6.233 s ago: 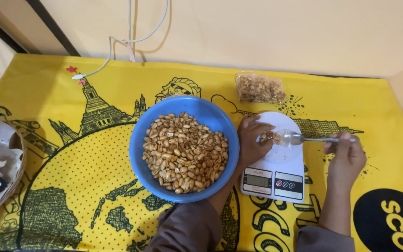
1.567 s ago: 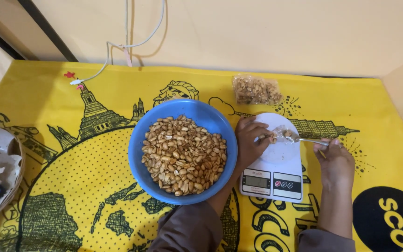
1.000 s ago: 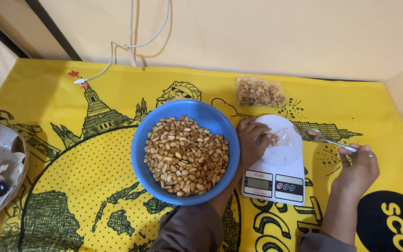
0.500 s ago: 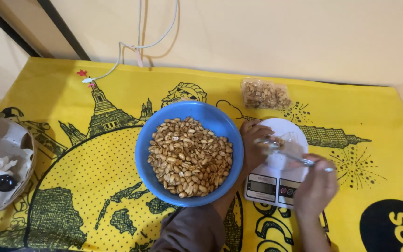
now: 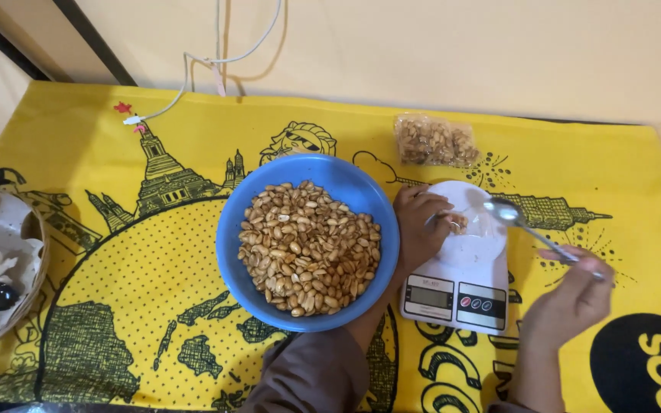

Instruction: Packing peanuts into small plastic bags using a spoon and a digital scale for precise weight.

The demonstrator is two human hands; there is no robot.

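A blue bowl [image 5: 380,229] full of shelled peanuts [image 5: 307,248] sits mid-table. Right of it stands a white kitchen scale [image 5: 460,294] with a clear small bag [image 5: 477,229] holding a few peanuts on its round platform. My left hand [image 5: 418,226] rests on the platform's left side and pinches the bag's edge. My right hand [image 5: 571,298] holds a metal spoon [image 5: 525,226] by its handle, with the empty bowl of the spoon hovering over the bag's right rim.
A sealed clear bag of peanuts [image 5: 434,141] lies behind the scale. A white cable [image 5: 193,65] runs along the back wall. A basket [image 5: 32,245] with white plastic and a dark spoon sits at the left edge. A yellow printed cloth [image 5: 116,252] covers the table.
My right hand swung out to the right with the spoon, then came back over the scale; the spoon's bowl is now at the bag's right rim. My left hand stayed on the bag.
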